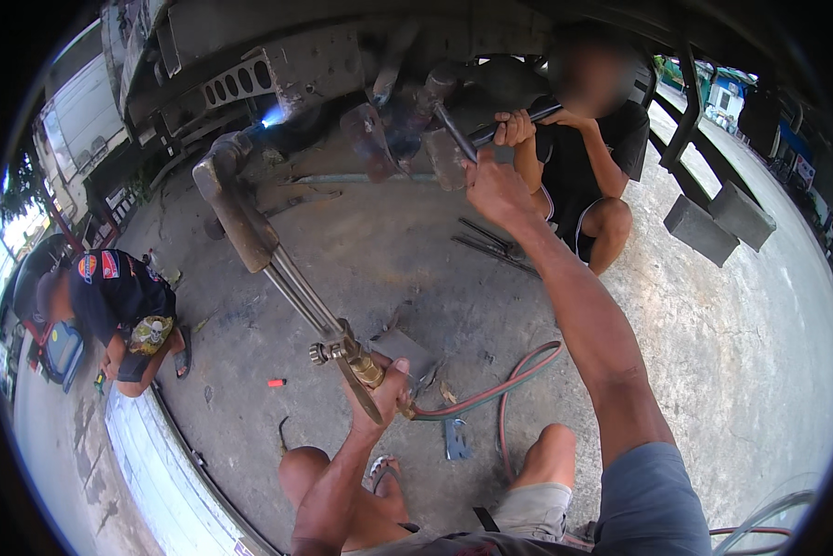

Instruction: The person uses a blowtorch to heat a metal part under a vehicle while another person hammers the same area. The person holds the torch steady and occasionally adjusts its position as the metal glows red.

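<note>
My left hand [378,397] is wrapped round the brass rear end of a cutting torch [291,283]. The torch slants up and left, its long tubes ending in a worn brown head. A blue-white flame [273,116] burns at its tip, beside the dark metal underside of a vehicle. My right hand [498,190], arm stretched forward, grips a hammer [455,132] whose head is raised near a hanging bracket. Close by, a co-worker's hands [514,128] hold a dark bar [539,113] that reaches toward the same metalwork. Where the bar's far end rests is hidden.
Red and green hoses [518,371] loop from the torch across the concrete. A crouching person [125,310] is at left, near a white panel [162,463]. Metal rods [495,248], a small red object [277,383] and a grey plate [405,355] lie about. Two grey blocks [720,222] appear at right.
</note>
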Action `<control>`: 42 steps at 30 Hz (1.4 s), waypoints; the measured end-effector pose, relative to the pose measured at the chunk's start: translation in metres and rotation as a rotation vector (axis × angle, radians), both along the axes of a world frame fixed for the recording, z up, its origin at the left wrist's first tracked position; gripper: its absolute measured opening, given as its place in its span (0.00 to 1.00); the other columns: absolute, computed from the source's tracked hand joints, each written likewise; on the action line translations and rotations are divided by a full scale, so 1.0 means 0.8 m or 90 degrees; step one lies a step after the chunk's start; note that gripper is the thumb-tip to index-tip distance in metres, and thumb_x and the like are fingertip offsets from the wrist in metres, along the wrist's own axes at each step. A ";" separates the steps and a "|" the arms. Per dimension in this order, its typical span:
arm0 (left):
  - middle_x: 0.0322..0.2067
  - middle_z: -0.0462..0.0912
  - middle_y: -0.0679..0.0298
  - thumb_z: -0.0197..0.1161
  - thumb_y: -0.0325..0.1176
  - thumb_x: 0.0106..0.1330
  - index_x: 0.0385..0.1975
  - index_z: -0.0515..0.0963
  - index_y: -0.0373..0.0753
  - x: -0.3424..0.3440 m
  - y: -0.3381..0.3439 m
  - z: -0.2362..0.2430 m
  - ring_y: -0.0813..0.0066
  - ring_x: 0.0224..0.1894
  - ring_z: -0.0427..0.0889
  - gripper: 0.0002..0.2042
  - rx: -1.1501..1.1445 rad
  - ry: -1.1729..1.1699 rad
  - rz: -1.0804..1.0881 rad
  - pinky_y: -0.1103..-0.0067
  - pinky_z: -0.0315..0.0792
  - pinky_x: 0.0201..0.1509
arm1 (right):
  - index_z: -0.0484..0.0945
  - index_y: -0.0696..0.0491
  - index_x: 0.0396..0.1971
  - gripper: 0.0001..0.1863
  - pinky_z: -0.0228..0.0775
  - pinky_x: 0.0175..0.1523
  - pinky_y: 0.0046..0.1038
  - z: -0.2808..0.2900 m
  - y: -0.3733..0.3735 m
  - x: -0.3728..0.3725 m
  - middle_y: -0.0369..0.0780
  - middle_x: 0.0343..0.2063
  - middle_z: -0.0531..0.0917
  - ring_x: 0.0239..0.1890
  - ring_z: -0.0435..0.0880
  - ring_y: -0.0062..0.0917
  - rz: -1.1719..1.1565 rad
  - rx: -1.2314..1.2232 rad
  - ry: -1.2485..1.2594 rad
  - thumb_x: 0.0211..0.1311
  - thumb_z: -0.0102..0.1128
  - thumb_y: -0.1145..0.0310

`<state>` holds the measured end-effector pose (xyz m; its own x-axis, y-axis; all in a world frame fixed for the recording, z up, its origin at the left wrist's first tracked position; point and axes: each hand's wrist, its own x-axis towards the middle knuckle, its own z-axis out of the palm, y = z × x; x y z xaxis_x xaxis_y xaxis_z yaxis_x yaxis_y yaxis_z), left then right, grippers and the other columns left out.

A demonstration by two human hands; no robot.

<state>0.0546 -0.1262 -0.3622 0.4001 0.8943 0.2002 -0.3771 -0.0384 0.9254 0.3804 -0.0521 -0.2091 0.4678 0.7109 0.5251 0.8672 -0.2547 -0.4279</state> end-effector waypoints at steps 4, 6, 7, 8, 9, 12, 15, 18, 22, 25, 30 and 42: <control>0.14 0.72 0.65 0.65 0.25 0.71 0.25 0.68 0.39 -0.008 -0.005 -0.008 0.78 0.14 0.71 0.13 0.010 0.010 0.004 0.76 0.67 0.17 | 0.68 0.61 0.49 0.19 0.78 0.47 0.53 0.031 -0.035 -0.024 0.61 0.37 0.85 0.47 0.85 0.60 0.020 0.136 -0.027 0.79 0.51 0.57; 0.14 0.71 0.65 0.64 0.25 0.71 0.25 0.68 0.39 -0.007 -0.006 -0.007 0.78 0.14 0.71 0.13 0.017 0.018 0.005 0.75 0.67 0.17 | 0.68 0.61 0.50 0.19 0.78 0.47 0.54 0.040 -0.044 -0.037 0.61 0.36 0.85 0.47 0.84 0.60 0.021 0.230 -0.048 0.79 0.52 0.57; 0.14 0.71 0.65 0.64 0.25 0.71 0.25 0.68 0.39 -0.007 -0.005 -0.004 0.78 0.14 0.71 0.13 0.020 0.022 0.005 0.75 0.67 0.17 | 0.68 0.61 0.50 0.19 0.78 0.47 0.54 0.052 -0.047 -0.047 0.61 0.36 0.85 0.46 0.85 0.60 0.027 0.269 -0.043 0.79 0.52 0.57; 0.14 0.71 0.65 0.64 0.25 0.71 0.25 0.68 0.39 -0.008 -0.004 -0.002 0.78 0.14 0.71 0.13 0.020 0.018 0.006 0.75 0.66 0.17 | 0.69 0.61 0.51 0.20 0.78 0.47 0.54 0.059 -0.044 -0.056 0.60 0.35 0.85 0.45 0.85 0.60 0.034 0.307 -0.038 0.78 0.53 0.57; 0.14 0.71 0.65 0.64 0.25 0.71 0.25 0.68 0.39 -0.007 -0.005 -0.001 0.77 0.13 0.71 0.12 0.020 0.013 0.004 0.75 0.66 0.17 | 0.69 0.61 0.51 0.20 0.77 0.46 0.55 0.057 -0.038 -0.060 0.60 0.35 0.85 0.44 0.85 0.60 0.026 0.257 0.002 0.79 0.53 0.57; 0.14 0.73 0.64 0.67 0.26 0.69 0.25 0.70 0.38 -0.006 -0.006 0.003 0.77 0.14 0.73 0.12 -0.004 -0.009 0.000 0.75 0.69 0.18 | 0.69 0.60 0.50 0.20 0.77 0.42 0.55 0.026 -0.016 -0.047 0.60 0.34 0.85 0.39 0.86 0.59 0.007 0.111 0.013 0.79 0.51 0.55; 0.15 0.74 0.64 0.68 0.27 0.68 0.26 0.71 0.37 -0.002 -0.008 0.002 0.77 0.15 0.75 0.12 -0.012 -0.022 -0.012 0.75 0.70 0.19 | 0.71 0.61 0.48 0.22 0.80 0.35 0.51 -0.003 -0.015 0.006 0.59 0.29 0.85 0.33 0.88 0.56 0.014 0.029 -0.101 0.80 0.49 0.53; 0.15 0.74 0.65 0.68 0.27 0.68 0.26 0.71 0.37 -0.010 -0.011 0.003 0.77 0.15 0.75 0.12 -0.016 -0.017 0.005 0.76 0.70 0.20 | 0.73 0.60 0.45 0.22 0.79 0.36 0.50 0.029 -0.036 -0.015 0.52 0.25 0.84 0.29 0.88 0.49 0.096 0.055 0.100 0.79 0.50 0.53; 0.15 0.75 0.65 0.68 0.28 0.68 0.26 0.72 0.37 -0.011 -0.007 0.004 0.78 0.15 0.74 0.12 0.016 -0.030 0.003 0.76 0.70 0.20 | 0.74 0.62 0.42 0.22 0.77 0.42 0.47 0.074 -0.095 -0.062 0.45 0.20 0.78 0.29 0.83 0.45 0.140 0.023 0.336 0.78 0.53 0.53; 0.14 0.75 0.66 0.68 0.29 0.68 0.25 0.72 0.37 -0.006 -0.009 0.010 0.79 0.14 0.74 0.12 0.027 -0.009 0.007 0.76 0.69 0.19 | 0.74 0.63 0.42 0.23 0.76 0.43 0.45 0.076 -0.091 -0.036 0.45 0.19 0.76 0.29 0.82 0.46 0.163 0.076 0.161 0.79 0.52 0.53; 0.14 0.71 0.67 0.64 0.28 0.71 0.25 0.68 0.40 -0.001 -0.009 0.009 0.80 0.14 0.71 0.13 0.014 0.014 0.011 0.77 0.68 0.18 | 0.71 0.59 0.43 0.20 0.65 0.23 0.28 0.085 -0.065 -0.022 0.36 0.20 0.75 0.17 0.74 0.19 0.169 0.219 0.062 0.80 0.54 0.54; 0.13 0.74 0.67 0.68 0.28 0.69 0.24 0.71 0.37 0.006 -0.001 0.006 0.80 0.13 0.73 0.13 -0.009 -0.006 0.014 0.77 0.66 0.16 | 0.77 0.64 0.48 0.26 0.74 0.54 0.51 0.112 -0.016 -0.023 0.63 0.34 0.85 0.47 0.84 0.61 0.059 -0.110 -0.169 0.78 0.50 0.51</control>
